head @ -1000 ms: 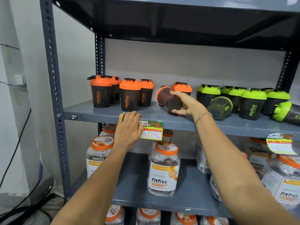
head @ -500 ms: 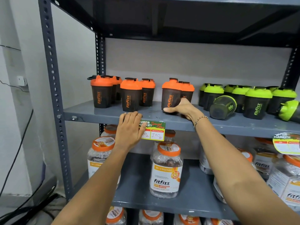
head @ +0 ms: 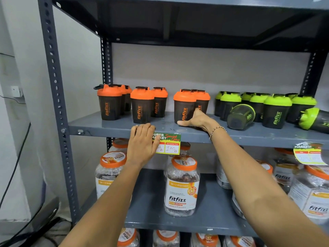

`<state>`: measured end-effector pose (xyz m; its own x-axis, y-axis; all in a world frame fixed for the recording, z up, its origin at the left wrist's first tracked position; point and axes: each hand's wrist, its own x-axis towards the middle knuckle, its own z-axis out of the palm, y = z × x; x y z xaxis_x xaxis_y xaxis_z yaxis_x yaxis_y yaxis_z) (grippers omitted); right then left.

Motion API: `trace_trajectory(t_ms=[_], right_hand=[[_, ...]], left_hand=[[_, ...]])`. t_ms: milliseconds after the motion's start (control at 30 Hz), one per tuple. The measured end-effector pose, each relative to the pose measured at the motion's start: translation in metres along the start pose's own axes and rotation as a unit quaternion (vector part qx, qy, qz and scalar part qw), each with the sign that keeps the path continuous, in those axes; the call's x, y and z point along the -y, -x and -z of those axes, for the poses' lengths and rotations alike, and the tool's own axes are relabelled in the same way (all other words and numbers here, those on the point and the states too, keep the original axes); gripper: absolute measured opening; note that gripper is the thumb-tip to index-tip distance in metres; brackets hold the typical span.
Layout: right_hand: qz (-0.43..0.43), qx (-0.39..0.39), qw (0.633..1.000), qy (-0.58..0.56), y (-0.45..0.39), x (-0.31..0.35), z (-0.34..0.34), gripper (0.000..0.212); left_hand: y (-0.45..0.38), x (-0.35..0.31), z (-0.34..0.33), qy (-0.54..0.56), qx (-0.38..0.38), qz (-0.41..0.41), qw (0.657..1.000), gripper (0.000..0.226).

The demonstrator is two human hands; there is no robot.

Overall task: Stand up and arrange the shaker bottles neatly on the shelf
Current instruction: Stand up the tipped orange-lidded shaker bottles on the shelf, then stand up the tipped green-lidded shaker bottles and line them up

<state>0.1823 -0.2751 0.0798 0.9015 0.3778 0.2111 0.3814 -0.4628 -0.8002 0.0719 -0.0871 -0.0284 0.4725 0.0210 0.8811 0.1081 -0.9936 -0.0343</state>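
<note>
Several orange-lidded shaker bottles (head: 142,106) stand upright on the left half of the grey shelf (head: 99,130). My right hand (head: 198,120) wraps the base of one upright orange shaker (head: 184,106), thumb along its front. My left hand (head: 142,142) lies flat over the shelf's front edge and holds nothing. On the right stand several green-lidded shakers (head: 276,109). One green shaker (head: 240,118) lies on its side in front of them, its bottom facing me. A second one (head: 314,121) lies tipped at the far right.
A price tag (head: 168,143) hangs from the shelf edge beside my left hand. Large Fitfizz jars (head: 182,186) fill the shelves below. A steel upright (head: 53,86) bounds the left side, with cables (head: 16,164) on the wall and the floor beyond. Another shelf board sits close overhead.
My right hand has stood the tipped orange shaker upright in front of another orange one and slid down to its base. My left hand has stayed on the shelf edge.
</note>
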Motion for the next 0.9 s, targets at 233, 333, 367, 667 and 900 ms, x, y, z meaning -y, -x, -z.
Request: trace_trajectory(t_ms=[233,333,367,667,900], right_hand=[[0.031,-0.205,0.972,-0.109,0.033,-0.007,0.033,0.033],[0.032,-0.300,0.943,-0.142,0.052,-0.025,0.064,0.010],[0.017,-0.317,0.936,-0.151,0.057,-0.033,0.076,0.016],[-0.128,-0.292,0.947,-0.029,0.071,-0.096,0.152,0.055],[-0.136,-0.158,0.977,0.046,0.066,-0.064,0.146,0.094]], left_hand=[[0.004,-0.030,0.001,0.056,-0.008,0.018,0.998,0.044],[-0.002,-0.063,0.001,0.073,0.011,-0.006,0.997,0.048],[-0.006,-0.075,0.000,0.079,0.017,-0.009,0.997,0.048],[-0.024,-0.185,-0.021,0.075,0.022,-0.028,0.997,0.043],[-0.025,-0.198,-0.027,0.007,0.020,-0.004,1.000,0.042]])
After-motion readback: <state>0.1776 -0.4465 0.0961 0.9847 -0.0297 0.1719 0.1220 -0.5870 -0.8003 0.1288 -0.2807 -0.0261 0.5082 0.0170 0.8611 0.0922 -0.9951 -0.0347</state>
